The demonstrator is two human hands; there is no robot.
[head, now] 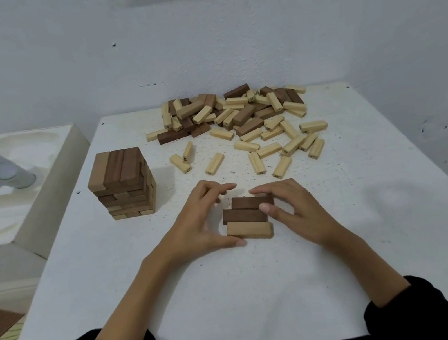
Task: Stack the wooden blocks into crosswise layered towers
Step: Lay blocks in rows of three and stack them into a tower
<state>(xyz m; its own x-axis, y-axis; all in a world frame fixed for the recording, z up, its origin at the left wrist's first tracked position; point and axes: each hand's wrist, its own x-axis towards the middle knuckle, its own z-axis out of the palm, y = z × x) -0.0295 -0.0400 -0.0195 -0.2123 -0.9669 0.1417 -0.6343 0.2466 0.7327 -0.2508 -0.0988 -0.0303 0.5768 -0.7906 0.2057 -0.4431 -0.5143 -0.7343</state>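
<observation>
Three wooden blocks lie side by side flat on the white table (238, 301): two dark brown ones (244, 215) behind a light one (249, 231). My left hand (197, 227) cups their left ends, its thumb against the light block. My right hand (294, 208) presses on their right ends, fingers over the rear dark block. A finished crosswise tower (123, 183) of brown blocks stands to the left. A big heap of loose light and dark blocks (237, 117) lies at the back of the table.
Scattered light blocks (270, 150) lie between the heap and my hands. A white foam tray (11, 181) holding a grey object sits off the table's left side. The wall runs right behind the table.
</observation>
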